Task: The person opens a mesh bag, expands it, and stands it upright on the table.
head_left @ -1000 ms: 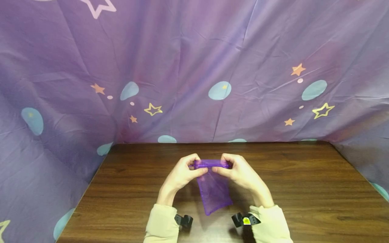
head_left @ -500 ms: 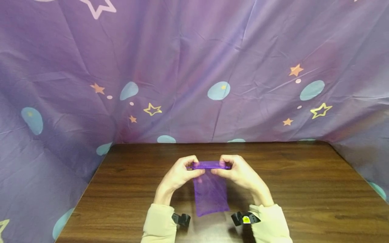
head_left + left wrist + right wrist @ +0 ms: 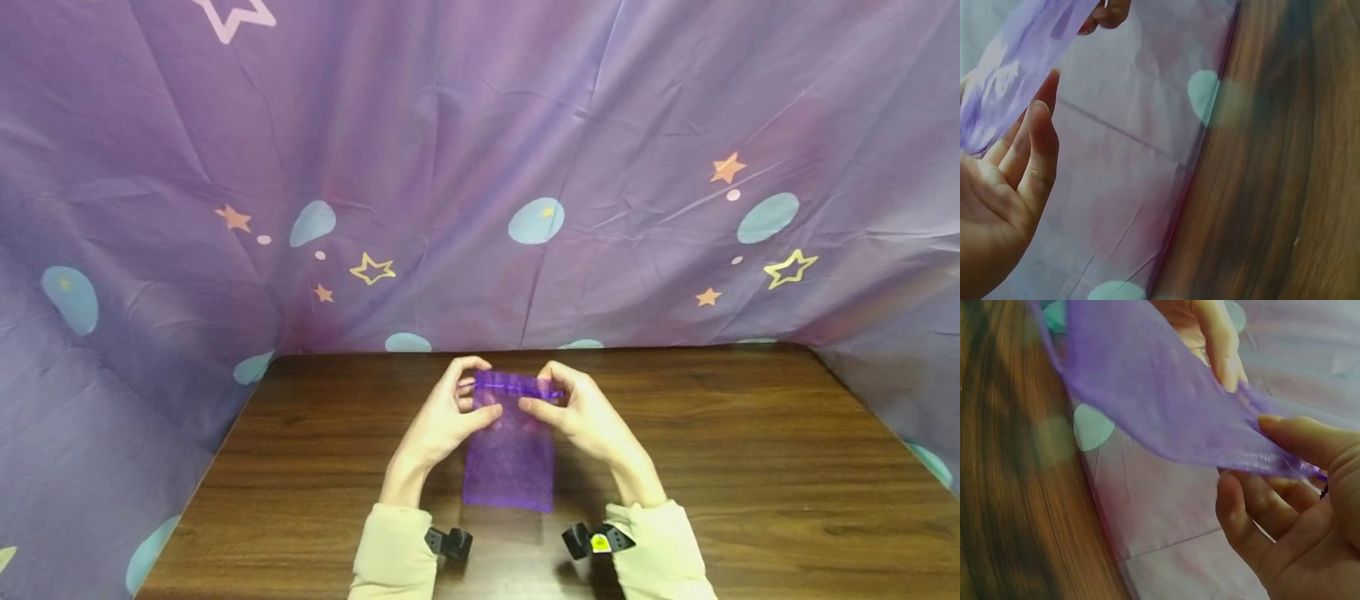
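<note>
A sheer purple organza drawstring bag [image 3: 510, 467] hangs flat between both hands above the table, its drawstring band at the top. My left hand [image 3: 442, 417] pinches its upper left side, thumb in front and fingers behind. On the upper right side, my right hand [image 3: 588, 417] pinches it the same way. In the right wrist view the bag [image 3: 1147, 394] stretches out from between the thumb and fingers of the right hand [image 3: 1297, 506], with a bit of cord by the palm. The left wrist view shows the bag [image 3: 1022, 56] above the left palm and fingers [image 3: 1038, 156].
The dark wood-grain table [image 3: 315, 467] lies beneath the hands. A purple cloth [image 3: 450, 167] printed with stars and ovals hangs behind it and along the sides. Black wrist-camera mounts [image 3: 448, 543] stick out from the pale sleeves [image 3: 397, 550].
Both hands have risen slightly with the bag, which has straightened and shifted left. The left fingers have spread more around the top edge. The head view has shifted a little.
</note>
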